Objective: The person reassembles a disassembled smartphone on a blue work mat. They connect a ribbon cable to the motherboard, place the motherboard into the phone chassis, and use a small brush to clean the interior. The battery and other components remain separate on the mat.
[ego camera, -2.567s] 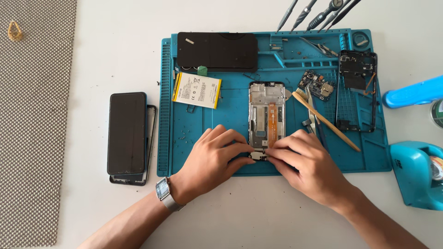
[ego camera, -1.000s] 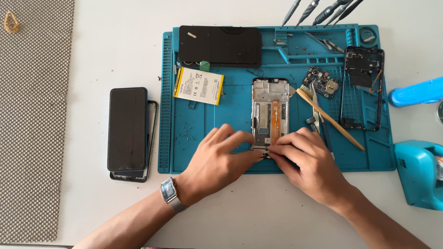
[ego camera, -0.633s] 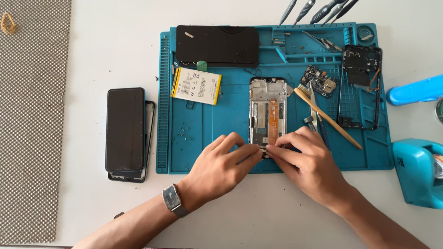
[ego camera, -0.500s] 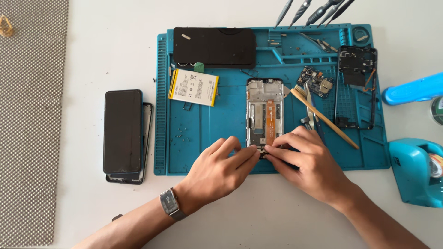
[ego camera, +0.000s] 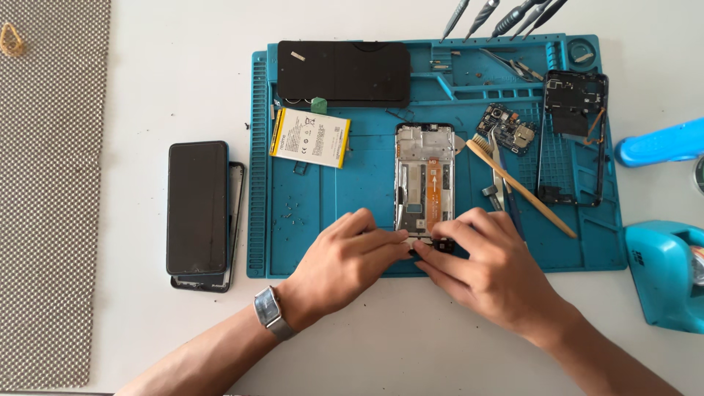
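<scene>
An opened phone frame (ego camera: 424,180) lies upright in the middle of a blue repair mat (ego camera: 323,220). My left hand (ego camera: 345,260) and my right hand (ego camera: 484,275) meet at the frame's near end. Their fingertips pinch a small dark part (ego camera: 440,246) against the frame's bottom edge. A wristwatch (ego camera: 273,314) sits on my left wrist.
On the mat lie a white-and-yellow battery (ego camera: 310,137), a black back cover (ego camera: 343,73), a small circuit board (ego camera: 506,128), a wooden-handled brush (ego camera: 521,189), tweezers and a black mid frame (ego camera: 573,136). Two stacked phones (ego camera: 198,209) lie left of the mat; blue objects (ego camera: 664,271) at right.
Both hands stay at the frame's near end; the fingertips have shifted slightly around the small dark part. The view has drifted a little.
</scene>
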